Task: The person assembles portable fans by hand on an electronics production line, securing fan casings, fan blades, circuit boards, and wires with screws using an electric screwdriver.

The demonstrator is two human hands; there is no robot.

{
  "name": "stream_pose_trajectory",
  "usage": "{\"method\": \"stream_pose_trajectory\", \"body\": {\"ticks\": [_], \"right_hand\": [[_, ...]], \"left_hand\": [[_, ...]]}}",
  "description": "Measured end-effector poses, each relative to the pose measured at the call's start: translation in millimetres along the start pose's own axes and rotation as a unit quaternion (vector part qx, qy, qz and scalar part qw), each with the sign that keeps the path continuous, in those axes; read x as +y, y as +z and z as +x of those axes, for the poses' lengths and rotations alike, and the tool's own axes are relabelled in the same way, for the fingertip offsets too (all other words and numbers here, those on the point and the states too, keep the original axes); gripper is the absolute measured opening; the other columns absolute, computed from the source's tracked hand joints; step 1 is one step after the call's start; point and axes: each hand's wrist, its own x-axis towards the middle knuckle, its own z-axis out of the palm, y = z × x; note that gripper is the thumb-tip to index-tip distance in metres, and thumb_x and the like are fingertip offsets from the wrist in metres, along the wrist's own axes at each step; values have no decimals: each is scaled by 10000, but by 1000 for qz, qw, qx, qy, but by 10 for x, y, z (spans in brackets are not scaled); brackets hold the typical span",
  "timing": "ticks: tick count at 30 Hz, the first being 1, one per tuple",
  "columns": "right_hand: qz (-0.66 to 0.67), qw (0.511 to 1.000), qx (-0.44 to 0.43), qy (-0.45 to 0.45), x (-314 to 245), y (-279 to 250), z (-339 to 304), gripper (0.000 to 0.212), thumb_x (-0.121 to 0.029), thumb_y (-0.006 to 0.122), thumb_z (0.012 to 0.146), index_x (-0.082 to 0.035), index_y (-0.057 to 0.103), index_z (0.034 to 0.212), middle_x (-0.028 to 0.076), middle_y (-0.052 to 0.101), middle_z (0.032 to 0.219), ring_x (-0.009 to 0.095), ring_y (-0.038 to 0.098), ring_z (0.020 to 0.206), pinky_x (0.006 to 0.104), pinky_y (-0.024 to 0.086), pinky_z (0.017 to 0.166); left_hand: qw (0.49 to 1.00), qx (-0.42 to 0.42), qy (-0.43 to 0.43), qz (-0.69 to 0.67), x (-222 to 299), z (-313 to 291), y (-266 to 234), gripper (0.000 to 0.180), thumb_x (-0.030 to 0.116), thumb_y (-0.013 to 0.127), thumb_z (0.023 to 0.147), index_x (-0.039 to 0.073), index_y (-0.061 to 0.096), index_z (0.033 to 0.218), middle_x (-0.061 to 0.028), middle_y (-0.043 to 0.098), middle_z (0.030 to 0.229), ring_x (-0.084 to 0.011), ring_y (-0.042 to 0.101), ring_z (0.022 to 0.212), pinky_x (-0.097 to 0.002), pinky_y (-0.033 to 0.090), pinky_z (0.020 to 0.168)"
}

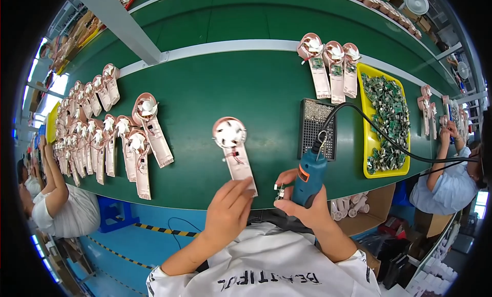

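1. Yellow plastic tray (365,71) lies on the green desk (266,87) at the right, heaped with small green circuit boards (388,118).
2. Just left of the tray sits a black gridded tray (316,128) with a scatter of tiny screws in its upper part.
3. A cardboard box (376,207) under the desk edge, near the right hand, holds pale pink tube-shaped parts (348,207).
4. The right hand (310,207) wraps its grip closed around a blue electric screwdriver (309,176), held upright, its black cable running off to the right; the fingertips of the same hand also pinch a small circuit board (280,192).
5. The left hand (228,210) holds the lower end of a pink fan shell (234,151) between thumb and fingers; the shell lies flat on the desk, its round head pointing away.
6. More pink fan shells (128,143) lie in rows at the left, and three (333,71) above the black tray.
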Motion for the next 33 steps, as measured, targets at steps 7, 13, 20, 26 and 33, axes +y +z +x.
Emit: {"method": "stream_pose_trajectory", "body": {"ticks": [7, 13, 20, 26, 33], "right_hand": [[-81, 994, 45, 62, -9, -68, 65, 482, -1, 814, 757, -13, 571, 1174, 58, 627, 1117, 26, 518, 644, 211, 444, 560], [-222, 974, 0, 41, -123, 12, 286, 430, 4, 785, 777, 15, 576, 1152, 44, 637, 1044, 40, 545, 646, 202, 441, 570], [-359, 933, -34, 24, -148, 240, 470, 433, -40, 785, 749, 33, 589, 1129, 126, 568, 1077, 262, 607, 927, 300, 477, 835], [-394, 918, -32, 34, -123, 421, 620, 366, -38, 759, 767, 27, 587, 1084, 108, 549, 1069, 210, 566, 952, 296, 452, 838], [-383, 920, 68, 50, -64, 368, 491, 480, -48, 819, 728, 7, 582, 1142, 125, 587, 1029, 197, 611, 894, 321, 503, 774]], "left_hand": [[981, 100, -118, -117, -221, 282, -114, 663, -6, 780, 680, 3, 528, 1292, -121, 545, 1002, -224, 546, 826, -320, 478, 761], [994, 17, -41, -98, -433, 477, -132, 331, -16, 746, 753, 68, 702, 1070, -61, 505, 883, -185, 550, 696, -302, 472, 600], [934, 75, -181, -298, -523, 492, -31, 142, -49, 679, 840, 0, 676, 973, -105, 613, 947, -168, 632, 752, -264, 542, 616], [918, 64, -210, -332, -542, 540, -77, 141, -53, 671, 852, -13, 661, 987, -108, 617, 966, -171, 640, 786, -261, 557, 630], [923, 56, -201, -322, -563, 526, -92, 174, -79, 664, 830, -7, 649, 988, -108, 597, 978, -174, 638, 802, -271, 569, 657]]}}
